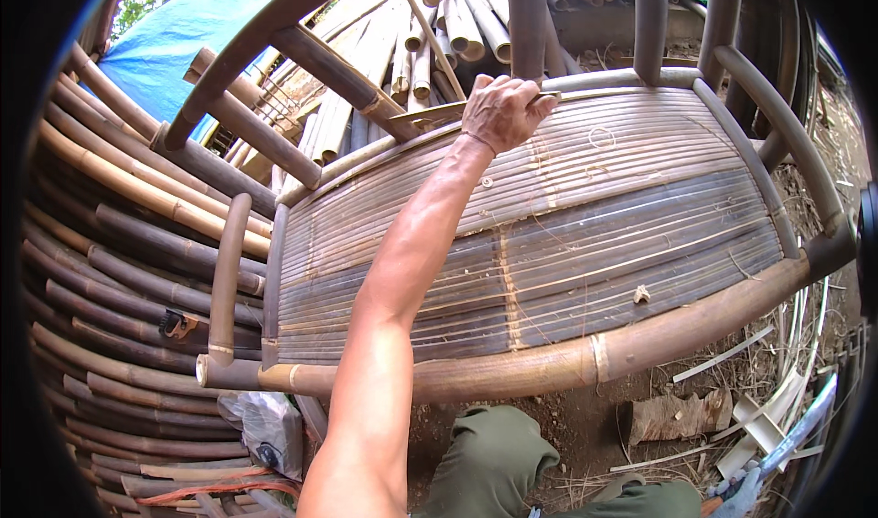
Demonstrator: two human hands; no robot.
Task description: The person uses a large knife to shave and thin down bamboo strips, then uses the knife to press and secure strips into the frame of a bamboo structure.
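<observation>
My left hand reaches across a bamboo bench to the far edge of its seat, where the backrest posts rise. It is closed around a thin, flat, knife-like strip, its long end showing to the left of the fist and a short end to the right. Whether this is a blade or a bamboo piece, I cannot tell. A thin band circles the wrist. The seat is slatted, with a few curled shavings and a small pale chip lying on it. My right hand is out of view.
Dark bamboo poles are stacked at left, with a black-and-brown clip-like object on them. Cut poles lie behind the bench, beside a blue tarp. A plastic bag, a wood block and bamboo strips sit below.
</observation>
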